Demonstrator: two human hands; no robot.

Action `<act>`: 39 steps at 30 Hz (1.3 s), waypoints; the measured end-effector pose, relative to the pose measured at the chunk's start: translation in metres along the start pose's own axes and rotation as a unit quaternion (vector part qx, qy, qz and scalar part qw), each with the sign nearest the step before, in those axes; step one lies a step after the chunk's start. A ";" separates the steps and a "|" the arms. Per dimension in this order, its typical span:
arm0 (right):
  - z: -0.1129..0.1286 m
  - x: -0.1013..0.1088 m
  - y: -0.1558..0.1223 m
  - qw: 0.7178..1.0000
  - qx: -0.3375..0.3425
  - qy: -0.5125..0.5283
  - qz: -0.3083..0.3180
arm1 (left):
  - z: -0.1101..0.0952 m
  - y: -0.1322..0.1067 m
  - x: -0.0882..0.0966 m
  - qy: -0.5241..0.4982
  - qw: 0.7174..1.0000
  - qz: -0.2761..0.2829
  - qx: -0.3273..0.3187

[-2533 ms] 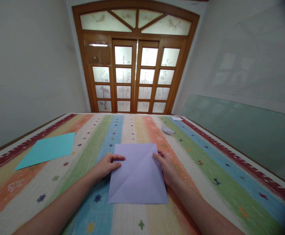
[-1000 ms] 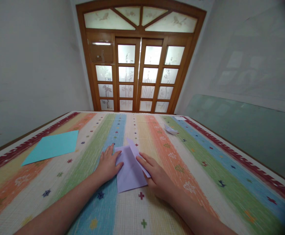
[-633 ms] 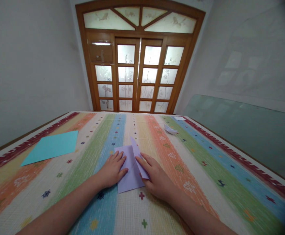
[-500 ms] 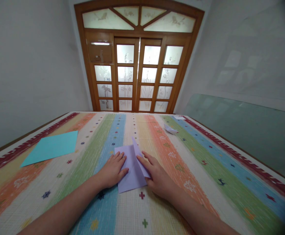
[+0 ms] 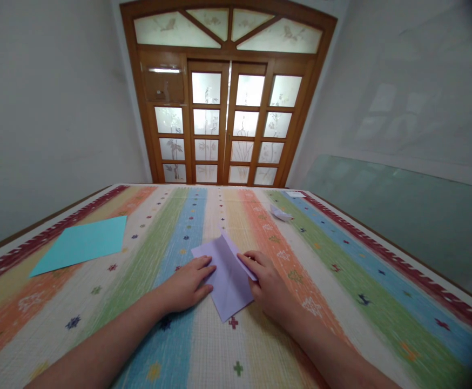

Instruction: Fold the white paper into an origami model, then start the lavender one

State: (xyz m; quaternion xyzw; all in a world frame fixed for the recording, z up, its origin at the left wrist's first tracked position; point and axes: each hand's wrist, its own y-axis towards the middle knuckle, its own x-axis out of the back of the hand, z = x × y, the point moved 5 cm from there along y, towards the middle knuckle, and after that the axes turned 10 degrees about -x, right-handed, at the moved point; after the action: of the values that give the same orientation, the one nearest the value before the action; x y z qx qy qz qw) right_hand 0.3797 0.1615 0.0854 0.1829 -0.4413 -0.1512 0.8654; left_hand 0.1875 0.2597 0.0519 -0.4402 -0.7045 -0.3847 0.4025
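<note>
A sheet of purple paper [image 5: 228, 286] lies turned at an angle on the striped cloth, its right part folded up along a crease. My left hand [image 5: 191, 285] rests on its left edge, with the fingers stretched out and the thumb apart. The raised flap is pinched at its right edge by my right hand [image 5: 265, 281], whose fingers and thumb close on the paper. Part of the sheet's right side is hidden behind that hand.
A turquoise sheet [image 5: 82, 244] lies flat at the left. Towards the back right sits a small folded purple paper piece [image 5: 280, 213]. The striped tablecloth [image 5: 147, 324] covers the table. Beyond it is a wooden glazed door [image 5: 228, 124], with a pale green panel [image 5: 390, 210] at the right.
The purple paper has turned counterclockwise, its near corner now pointing towards me. My right hand has shifted slightly right with the flap, and my left hand stays at the left edge.
</note>
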 end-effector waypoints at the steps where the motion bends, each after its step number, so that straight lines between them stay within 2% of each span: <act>1: 0.004 -0.001 -0.001 1.000 0.012 -0.007 0.016 | 0.000 0.000 0.000 0.003 1.000 -0.001 -0.003; 6: 0.022 -0.007 -0.006 0.992 0.059 -0.057 0.094 | -0.005 0.002 0.009 0.033 0.999 -0.036 -0.009; 12: 0.022 -0.017 -0.011 0.981 0.073 -0.078 0.164 | -0.008 0.002 0.018 0.061 0.996 -0.061 0.019; 18: 0.022 -0.022 -0.014 0.968 0.072 -0.078 0.229 | 0.003 0.000 0.019 0.090 0.987 -0.091 0.095; 24: 0.028 -0.020 -0.014 0.959 0.068 -0.067 0.267 | -0.001 0.001 0.018 0.118 0.988 -0.084 0.051; 28: 0.027 -0.018 -0.013 0.951 0.058 -0.010 0.303 | 0.002 0.001 0.017 0.112 0.989 -0.080 0.050; 31: 0.015 -0.019 -0.008 0.960 0.005 0.078 0.269 | 0.003 0.002 0.017 0.108 0.991 -0.069 0.039; 34: -0.006 -0.020 0.000 0.966 -0.101 0.177 0.159 | 0.002 0.003 0.017 0.106 0.993 -0.057 0.021; 36: -0.020 -0.026 0.003 0.932 -0.190 0.283 0.124 | 0.001 0.003 0.017 0.101 0.994 -0.050 0.012; 39: -0.034 -0.032 0.003 0.846 -0.317 0.415 0.105 | -0.003 0.003 0.016 0.092 0.995 -0.040 0.002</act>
State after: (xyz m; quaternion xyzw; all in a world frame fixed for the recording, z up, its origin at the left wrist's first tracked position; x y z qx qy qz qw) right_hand 0.3899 0.1840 0.0456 -0.1029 0.0146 -0.1005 0.9895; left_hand 0.1868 0.2632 0.0679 -0.3741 -0.6819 -0.4381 0.4507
